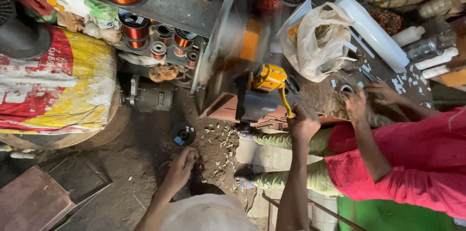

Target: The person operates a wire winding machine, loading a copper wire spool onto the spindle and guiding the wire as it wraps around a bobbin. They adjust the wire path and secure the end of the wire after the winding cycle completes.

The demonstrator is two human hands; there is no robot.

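Hand-cranked coil winder in mid-turn at a cluttered motor-repair bench

The person's right hand (303, 123) is closed around the yellow crank handle (285, 101) of the yellow winding machine (268, 78), whose spinning former (248, 41) blurs orange with copper wire already built up on it, so the winding looks partly done, though how many turns remain cannot be judged. The left hand (182, 167) reaches down to a dark spool (183, 134) on the dirt floor (145, 138); whether its fingers grip anything cannot be told. Room is tight: a metal shelf (170, 5) of copper wire spools overhangs the former, a white plastic bag (318, 39) sits just beside the machine, and a co-worker in a pink sleeve (388, 158) works a small stator (345, 89) close by the crank.
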